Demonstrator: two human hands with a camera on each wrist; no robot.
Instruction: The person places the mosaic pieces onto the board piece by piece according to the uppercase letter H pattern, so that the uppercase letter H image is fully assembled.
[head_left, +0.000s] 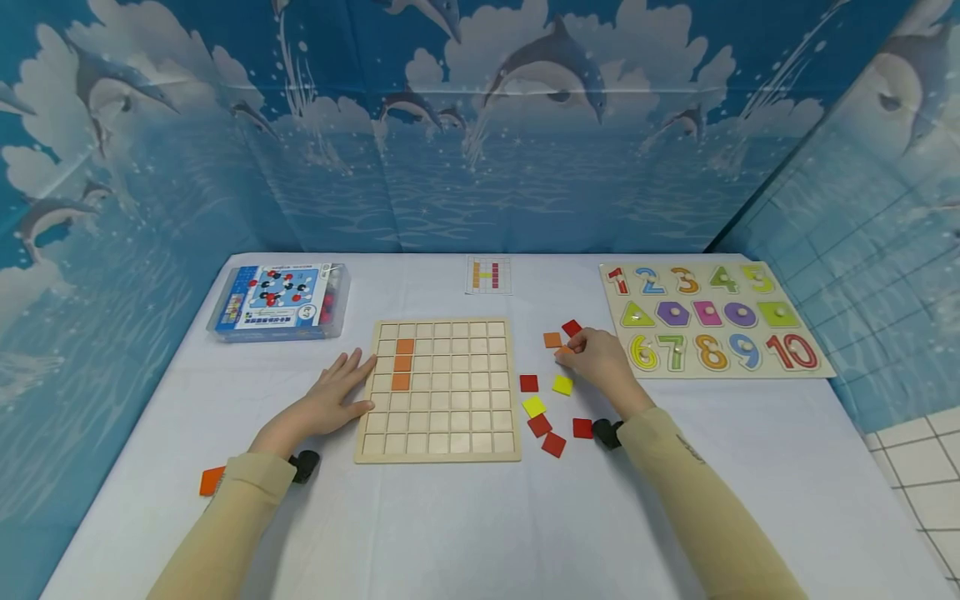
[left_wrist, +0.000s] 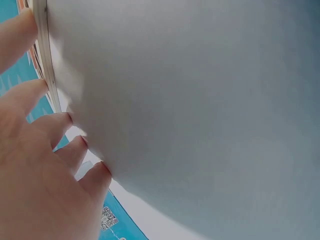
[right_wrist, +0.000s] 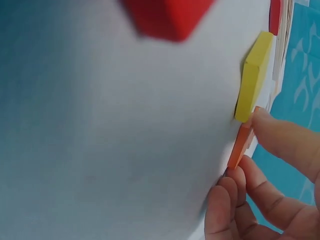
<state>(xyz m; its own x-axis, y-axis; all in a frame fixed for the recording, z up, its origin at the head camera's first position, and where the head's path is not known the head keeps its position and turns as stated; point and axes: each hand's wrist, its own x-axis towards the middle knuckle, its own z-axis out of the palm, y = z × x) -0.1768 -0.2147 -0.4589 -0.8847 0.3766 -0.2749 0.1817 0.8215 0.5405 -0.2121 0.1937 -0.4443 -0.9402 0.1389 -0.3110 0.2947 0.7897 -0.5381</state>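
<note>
My left hand (head_left: 326,402) lies with fingers spread at the left side of a wooden grid board (head_left: 438,423). In the left wrist view, the thumb and a finger touch the board's edge. Three orange square tiles (head_left: 402,363) fill a vertical run of cells near the board's left side. Right of the board, my right hand (head_left: 602,367) pinches an orange square tile (right_wrist: 241,145) between thumb and fingers, at table level. Close by lie another orange tile (head_left: 552,340), a red tile (head_left: 572,328) and a yellow tile (right_wrist: 254,77).
More red tiles (head_left: 529,383) and a yellow tile (head_left: 534,407) are scattered nearer me. An orange piece (head_left: 212,481) lies by my left sleeve. Behind stand a plastic box (head_left: 279,335), a small pattern card (head_left: 489,275) and a number puzzle board (head_left: 712,302).
</note>
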